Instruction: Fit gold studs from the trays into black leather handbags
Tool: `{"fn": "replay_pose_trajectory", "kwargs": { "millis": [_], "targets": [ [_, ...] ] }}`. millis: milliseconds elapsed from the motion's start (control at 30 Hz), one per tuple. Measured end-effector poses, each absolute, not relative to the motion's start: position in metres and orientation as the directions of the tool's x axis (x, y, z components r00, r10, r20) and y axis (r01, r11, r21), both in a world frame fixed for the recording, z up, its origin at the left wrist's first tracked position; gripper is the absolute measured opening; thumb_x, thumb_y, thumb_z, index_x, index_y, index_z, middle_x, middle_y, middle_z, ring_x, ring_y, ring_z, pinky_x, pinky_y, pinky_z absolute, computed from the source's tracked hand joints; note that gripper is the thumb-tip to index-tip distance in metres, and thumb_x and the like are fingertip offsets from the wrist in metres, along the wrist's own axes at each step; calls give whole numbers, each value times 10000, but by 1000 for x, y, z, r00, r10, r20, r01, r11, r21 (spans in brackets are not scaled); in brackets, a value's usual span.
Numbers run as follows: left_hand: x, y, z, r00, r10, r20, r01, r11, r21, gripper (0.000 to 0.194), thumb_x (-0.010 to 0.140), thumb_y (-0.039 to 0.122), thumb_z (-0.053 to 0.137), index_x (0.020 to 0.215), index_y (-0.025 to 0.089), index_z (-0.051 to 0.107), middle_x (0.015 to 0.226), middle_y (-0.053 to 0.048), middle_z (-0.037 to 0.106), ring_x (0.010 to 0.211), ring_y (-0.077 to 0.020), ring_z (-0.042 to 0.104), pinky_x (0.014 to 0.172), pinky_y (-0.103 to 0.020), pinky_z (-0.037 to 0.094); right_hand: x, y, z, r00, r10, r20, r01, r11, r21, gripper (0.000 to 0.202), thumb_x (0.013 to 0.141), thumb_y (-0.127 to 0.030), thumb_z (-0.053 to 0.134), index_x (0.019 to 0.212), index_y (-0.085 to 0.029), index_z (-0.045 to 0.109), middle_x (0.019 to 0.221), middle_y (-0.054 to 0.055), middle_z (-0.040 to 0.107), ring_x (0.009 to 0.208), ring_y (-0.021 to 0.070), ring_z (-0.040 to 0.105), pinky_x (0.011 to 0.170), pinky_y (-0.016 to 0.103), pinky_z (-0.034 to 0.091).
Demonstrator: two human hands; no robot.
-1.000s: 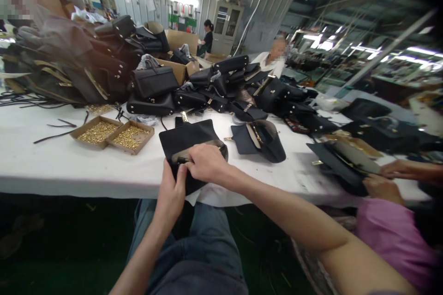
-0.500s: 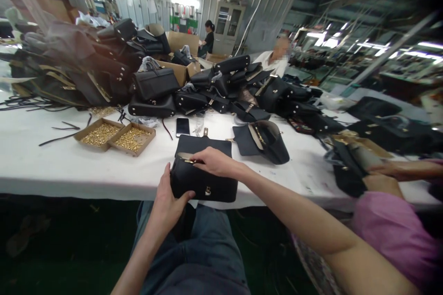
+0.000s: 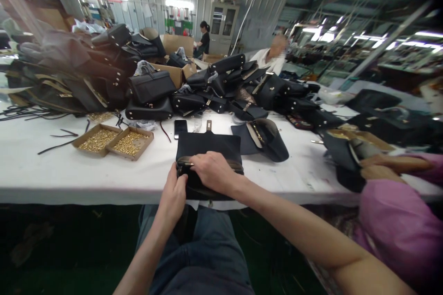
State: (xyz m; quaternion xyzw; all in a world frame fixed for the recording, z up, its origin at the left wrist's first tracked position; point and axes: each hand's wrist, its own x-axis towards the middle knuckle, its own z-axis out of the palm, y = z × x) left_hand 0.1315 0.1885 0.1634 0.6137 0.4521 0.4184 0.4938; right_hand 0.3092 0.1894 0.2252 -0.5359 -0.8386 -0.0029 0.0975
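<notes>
A black handbag (image 3: 207, 189) sits at the table's front edge, its flap (image 3: 209, 145) folded back away from me. My left hand (image 3: 176, 191) grips the bag's left end, thumb on the near side. Across the opening reaches my right hand (image 3: 211, 170), its fingers closed in a pinch at the left end. A small gold-coloured metal piece (image 3: 189, 164) shows at those fingertips; the fingers hide most of it. Just right of this bag lies a second black handbag (image 3: 268, 140), open, with a gold-coloured strip along its mouth.
Two cardboard trays (image 3: 95, 140) of small gold-coloured parts stand at left on the white table (image 3: 138, 177). A phone (image 3: 180, 128) lies behind my bag. Piled black bags (image 3: 152, 85) line the back. At right, a co-worker's hands (image 3: 379, 168) handle another black bag (image 3: 344, 161).
The handbag has tilted so its opening faces up more and its front clasp has swung down. My left thumb has moved up to the bag's top edge. My right hand remains at the opening.
</notes>
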Motion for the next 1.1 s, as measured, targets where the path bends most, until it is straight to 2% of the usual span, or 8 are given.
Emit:
{"fn": "replay_pose_trajectory", "kwargs": {
  "millis": [67, 133, 300, 433, 600, 833, 1000, 1100],
  "targets": [
    [136, 193, 166, 264, 959, 103, 184, -155, 971, 465, 1012, 270, 489, 1461, 191, 581, 1461, -130, 660, 1365, -291, 594, 1195, -436, 424, 321, 199, 234, -432, 878, 205, 887, 455, -83, 173, 1108, -230, 574, 1071, -147, 721, 1068, 147, 799, 965, 268, 733, 873, 364, 437],
    [139, 202, 167, 271, 959, 86, 309, -172, 936, 409, 1016, 281, 491, 1389, 187, 629, 1338, -147, 720, 1242, -305, 657, 1076, -416, 472, 333, 207, 237, -460, 865, 201, 865, 488, -116, 151, 1087, -243, 627, 1057, -164, 753, 1072, 121, 813, 998, 265, 743, 891, 354, 447],
    [144, 221, 167, 291, 956, 27, 547, -189, 816, 326, 1040, 312, 435, 945, 197, 725, 909, -132, 767, 847, -265, 682, 759, -335, 410, 361, 213, 229, -342, 926, 159, 834, 377, -403, 174, 1035, -296, 702, 1116, -268, 854, 1086, 50, 847, 998, 249, 771, 885, 318, 524],
    [149, 223, 169, 343, 937, 67, 540, -255, 802, 373, 1044, 361, 463, 844, 192, 729, 737, -62, 706, 706, -203, 608, 688, -304, 346, 383, 210, 221, -263, 959, 109, 744, 273, -610, 210, 1005, -331, 719, 1128, -263, 875, 1032, 25, 859, 921, 238, 784, 852, 307, 573],
    [150, 226, 170, 358, 931, 78, 530, -271, 804, 384, 1046, 330, 442, 808, 194, 712, 748, -51, 697, 730, -196, 599, 708, -303, 343, 396, 209, 210, -282, 945, 166, 621, 311, -719, 208, 1005, -314, 716, 1121, -250, 876, 1143, 28, 847, 1018, 241, 797, 941, 314, 578],
    [153, 230, 168, 381, 924, 34, 490, -233, 840, 412, 1077, 382, 419, 862, 197, 718, 850, -70, 748, 802, -220, 635, 740, -302, 379, 390, 204, 206, -285, 930, 235, 580, 362, -730, 202, 1040, -292, 686, 1103, -247, 873, 1103, 16, 852, 989, 236, 798, 919, 313, 578],
    [152, 227, 162, 409, 912, 31, 311, -171, 935, 500, 1106, 509, 393, 1073, 185, 774, 1037, -104, 804, 985, -275, 705, 864, -341, 510, 384, 198, 202, -250, 936, 248, 585, 351, -731, 183, 1039, -276, 692, 1083, -244, 866, 1105, 25, 848, 1028, 241, 793, 943, 326, 581],
    [149, 225, 157, 428, 903, 45, 205, -146, 968, 507, 1076, 531, 464, 1254, 168, 770, 1183, -129, 806, 1123, -312, 717, 973, -388, 554, 381, 198, 195, -241, 922, 302, 578, 386, -719, 178, 1041, -261, 699, 1111, -238, 861, 1161, 39, 841, 1106, 245, 782, 1012, 338, 574]
  ]
}}
